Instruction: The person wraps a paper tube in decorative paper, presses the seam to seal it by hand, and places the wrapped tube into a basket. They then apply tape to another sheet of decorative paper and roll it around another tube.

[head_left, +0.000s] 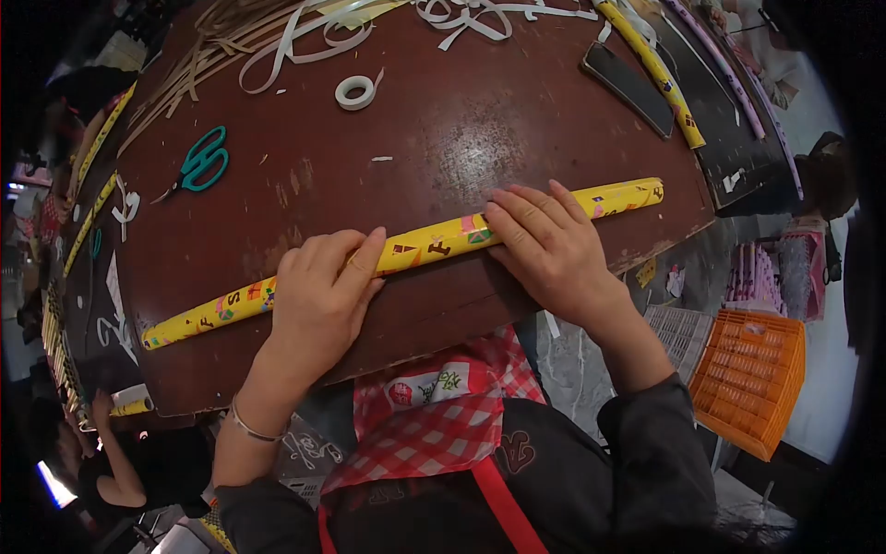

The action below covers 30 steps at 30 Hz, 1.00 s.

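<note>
scuffed brown tabletop [415,157] lay beneath the yellow printed paper roll [429,246] at mid-frame, seemingly light, smooth and dentable, best taken gently at two spread points, where left hand [318,295] and right hand [554,254] rested, half-open, unclenched.

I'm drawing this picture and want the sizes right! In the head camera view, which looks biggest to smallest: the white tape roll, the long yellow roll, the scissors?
1. Long yellow roll, biggest
2. Scissors
3. White tape roll, smallest
</note>
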### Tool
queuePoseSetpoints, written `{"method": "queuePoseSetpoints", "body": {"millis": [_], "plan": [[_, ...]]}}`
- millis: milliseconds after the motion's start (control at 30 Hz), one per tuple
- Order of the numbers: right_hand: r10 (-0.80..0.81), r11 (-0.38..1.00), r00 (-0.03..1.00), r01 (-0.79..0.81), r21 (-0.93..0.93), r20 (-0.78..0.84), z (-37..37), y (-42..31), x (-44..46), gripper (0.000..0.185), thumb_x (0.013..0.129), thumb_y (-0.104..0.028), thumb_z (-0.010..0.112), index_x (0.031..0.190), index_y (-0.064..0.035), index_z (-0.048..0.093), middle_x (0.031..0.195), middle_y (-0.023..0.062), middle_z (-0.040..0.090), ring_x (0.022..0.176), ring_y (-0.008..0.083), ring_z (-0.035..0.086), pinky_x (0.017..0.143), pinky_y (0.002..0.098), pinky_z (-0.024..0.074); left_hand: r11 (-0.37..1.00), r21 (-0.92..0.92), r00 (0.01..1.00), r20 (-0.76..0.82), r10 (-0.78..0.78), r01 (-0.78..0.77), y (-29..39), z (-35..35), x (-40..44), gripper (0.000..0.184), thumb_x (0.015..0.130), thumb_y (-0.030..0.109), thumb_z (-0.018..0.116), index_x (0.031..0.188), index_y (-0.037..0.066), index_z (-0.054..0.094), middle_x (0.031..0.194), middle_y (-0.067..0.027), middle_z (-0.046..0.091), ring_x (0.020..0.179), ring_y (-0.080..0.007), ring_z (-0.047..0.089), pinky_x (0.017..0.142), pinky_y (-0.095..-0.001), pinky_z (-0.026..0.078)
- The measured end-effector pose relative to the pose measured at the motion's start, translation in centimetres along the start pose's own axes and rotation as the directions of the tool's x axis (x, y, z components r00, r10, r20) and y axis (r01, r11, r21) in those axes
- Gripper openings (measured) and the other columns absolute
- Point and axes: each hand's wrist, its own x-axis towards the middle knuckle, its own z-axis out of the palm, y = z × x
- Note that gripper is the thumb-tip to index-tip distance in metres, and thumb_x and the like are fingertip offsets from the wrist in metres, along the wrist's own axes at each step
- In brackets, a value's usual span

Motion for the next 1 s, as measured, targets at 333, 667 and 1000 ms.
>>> {"method": "queuePoseSetpoints", "body": {"millis": [333, 667, 1000], "plan": [[0.046, 0.998, 0.993, -0.041, 0.047, -0.11, 1.0, 0.3, -0.3, 0.046, 0.075, -0.019, 0.078, 0.117, -0.0087, 0.065, 0.116, 0.008, 0.066, 0.108, 0.0251, 0.063, 0.102, 0.0482, 0.0425, 0.996, -0.017, 0.992, -0.095, 0.08, -0.082, 0.8, 2.1, 1.0, 0.05, 0.072, 0.012, 0.078, 0.121, 0.008, 0.065, 0.107, -0.0062, 0.06, 0.093, -0.0234, 0.061, 0.074, -0.0368, 0.045], [0.052, 0.997, 0.99, -0.044, 0.059, -0.131, 1.1, 0.3, -0.4, 0.045, 0.075, -0.02, 0.078, 0.116, -0.0089, 0.065, 0.113, 0.0076, 0.066, 0.105, 0.025, 0.063, 0.102, 0.049, 0.041, 0.986, 0.108, 0.989, -0.065, 0.132, -0.124, 2.1, 2.5, 2.0, 0.044, 0.079, 0.013, 0.068, 0.122, 0.012, 0.065, 0.108, -0.0074, 0.059, 0.092, -0.024, 0.06, 0.073, -0.0371, 0.044], [0.046, 0.997, 0.989, -0.038, 0.063, -0.143, 1.5, 0.5, -0.6, 0.048, 0.073, -0.021, 0.078, 0.118, -0.0096, 0.064, 0.115, 0.0074, 0.065, 0.107, 0.0257, 0.062, 0.102, 0.051, 0.0409, 0.984, -0.112, 0.974, -0.192, 0.118, -0.141, 2.6, 3.3, 3.2, 0.035, 0.075, 0.006, 0.072, 0.109, 0.007, 0.065, 0.101, -0.0081, 0.063, 0.089, -0.0262, 0.064, 0.072, -0.038, 0.049]]}}
